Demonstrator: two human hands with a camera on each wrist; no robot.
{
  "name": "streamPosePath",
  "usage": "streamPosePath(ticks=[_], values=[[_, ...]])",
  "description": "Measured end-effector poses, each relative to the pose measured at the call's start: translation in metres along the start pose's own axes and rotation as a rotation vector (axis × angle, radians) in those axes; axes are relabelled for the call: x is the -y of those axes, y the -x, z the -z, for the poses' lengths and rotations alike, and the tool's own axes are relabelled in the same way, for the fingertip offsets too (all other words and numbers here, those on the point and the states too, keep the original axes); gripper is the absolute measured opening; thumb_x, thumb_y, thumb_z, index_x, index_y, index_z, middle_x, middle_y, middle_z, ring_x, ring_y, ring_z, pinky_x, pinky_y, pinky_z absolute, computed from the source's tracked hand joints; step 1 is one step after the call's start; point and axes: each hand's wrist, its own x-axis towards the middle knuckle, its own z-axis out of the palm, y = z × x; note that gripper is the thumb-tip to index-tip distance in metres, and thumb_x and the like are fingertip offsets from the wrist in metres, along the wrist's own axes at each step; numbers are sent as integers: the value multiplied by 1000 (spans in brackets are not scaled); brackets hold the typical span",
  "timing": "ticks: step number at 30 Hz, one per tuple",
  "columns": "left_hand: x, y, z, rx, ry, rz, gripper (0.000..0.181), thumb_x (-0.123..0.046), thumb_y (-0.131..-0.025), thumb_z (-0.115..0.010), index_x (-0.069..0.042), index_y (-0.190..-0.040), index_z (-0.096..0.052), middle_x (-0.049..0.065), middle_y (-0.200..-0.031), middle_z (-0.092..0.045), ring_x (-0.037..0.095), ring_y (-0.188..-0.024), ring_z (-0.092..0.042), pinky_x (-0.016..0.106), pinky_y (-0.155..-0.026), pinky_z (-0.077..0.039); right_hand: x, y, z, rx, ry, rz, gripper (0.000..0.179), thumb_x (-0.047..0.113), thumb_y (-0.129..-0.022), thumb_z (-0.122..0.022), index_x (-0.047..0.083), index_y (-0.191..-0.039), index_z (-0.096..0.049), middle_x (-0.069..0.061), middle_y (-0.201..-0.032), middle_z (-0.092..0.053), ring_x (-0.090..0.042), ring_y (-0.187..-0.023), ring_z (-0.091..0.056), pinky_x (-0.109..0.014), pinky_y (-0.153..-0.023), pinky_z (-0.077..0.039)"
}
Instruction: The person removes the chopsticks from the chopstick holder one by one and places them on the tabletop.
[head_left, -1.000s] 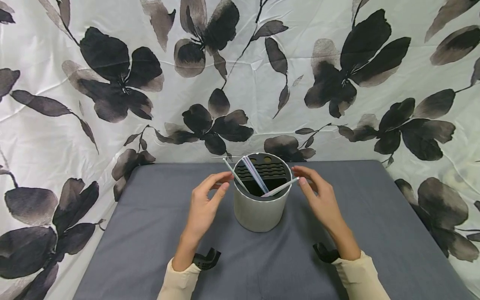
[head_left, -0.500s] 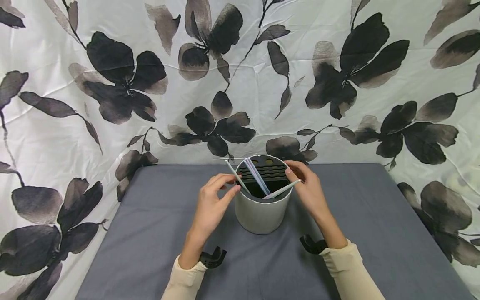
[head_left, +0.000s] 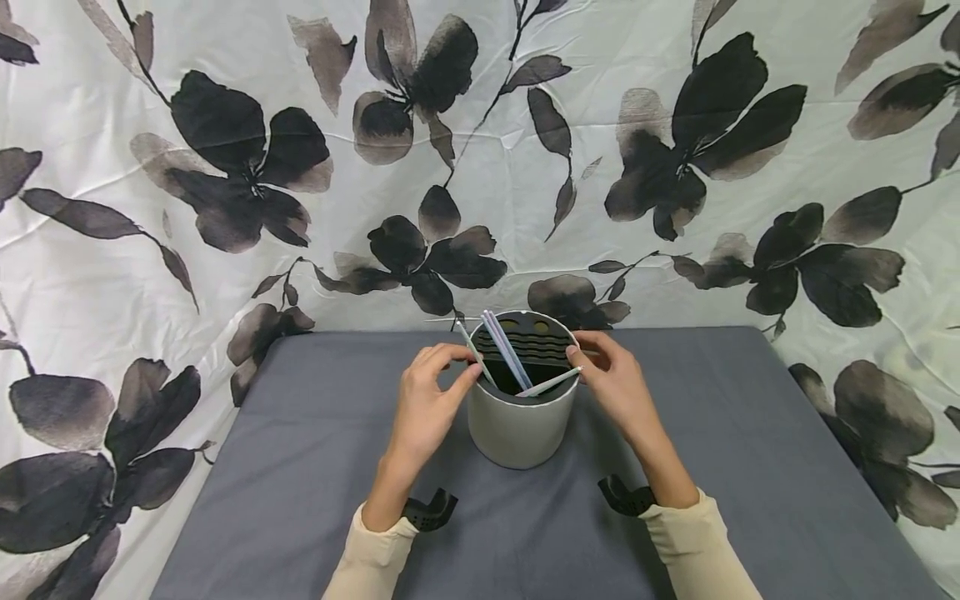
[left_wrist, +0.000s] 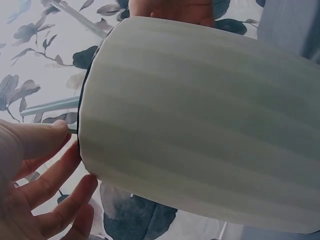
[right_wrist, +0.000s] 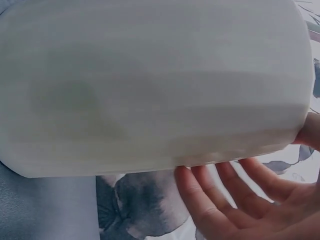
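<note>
A pale grey round holder (head_left: 517,433) with a dark ridged, slotted top (head_left: 525,337) stands upright on the table. Two lavender straws (head_left: 507,350) lean in its opening. My left hand (head_left: 427,396) is at the near left of the rim, thumb and forefinger pinching a light green straw (head_left: 467,337). In the left wrist view that thumb (left_wrist: 50,131) lies on the straw beside the rim. On the other side, my right hand (head_left: 611,375) holds the holder, thumb at the rim and fingers (right_wrist: 240,190) against its side. Another pale green straw (head_left: 551,382) slants near the right thumb.
The holder stands toward the back of a table (head_left: 315,467) covered in grey cloth. A white floral curtain (head_left: 525,167) hangs just behind the table. A thin white line sticks out left behind the holder's rim.
Both hands have come inward to the holder's rim. The right-hand straw's outer end has shifted left, and the left thumb and forefinger have closed on the left straw. The holder stays in place.
</note>
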Motion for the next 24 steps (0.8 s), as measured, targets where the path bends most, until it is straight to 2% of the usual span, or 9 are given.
streamPosePath(ticks=[3,7,11,15,19,21,24], values=[[-3,-2,1,1,16,17,9,-17,-96,-78,-17,-104,-77,-3,-102,-77,17,-101,-67,41,-94,-54,1,1,1,16,-20,-37,46,39,-105,-62,10,-141,-62,-16,-141,-63,-34,-127,-66,-27,-85,-61],[-8,-5,5,10,60,31,9,-18,-99,-74,-17,-107,-75,-4,-103,-78,14,-101,-69,43,-97,-54,4,2,2,37,-55,-87,46,38,-106,-61,7,-139,-61,-18,-144,-59,-36,-131,-63,-38,-92,-63],[-14,-9,9,11,133,22,10,-19,-103,-68,-14,-111,-72,-2,-108,-78,15,-104,-73,37,-97,-57,7,2,3,49,-89,-116,46,38,-106,-61,7,-140,-60,-18,-148,-56,-37,-135,-60,-49,-99,-60],[-19,-14,14,0,249,51,13,-19,-105,-65,-10,-114,-69,4,-111,-77,17,-104,-74,30,-94,-59,8,3,4,59,-99,-139,47,38,-106,-61,8,-141,-59,-18,-147,-57,-36,-135,-59,-46,-99,-60],[-27,-17,20,-25,375,80,17,-15,-105,-63,-3,-117,-66,15,-110,-75,22,-99,-75,37,-91,-63,10,3,5,76,-108,-150,48,39,-106,-60,7,-143,-58,-19,-145,-57,-34,-131,-60,-47,-97,-61],[-31,-20,22,-39,427,74,17,-11,-105,-62,1,-117,-65,20,-109,-74,26,-97,-76,41,-89,-64,11,3,5,86,-115,-155,50,39,-106,-60,7,-144,-57,-20,-144,-57,-33,-129,-60,-47,-96,-62],[-37,-22,26,-56,476,45,17,-9,-106,-61,3,-116,-64,22,-108,-73,30,-97,-76,42,-87,-64,12,4,6,93,-122,-176,53,41,-106,-60,6,-145,-56,-20,-141,-56,-31,-126,-59,-45,-94,-63]])
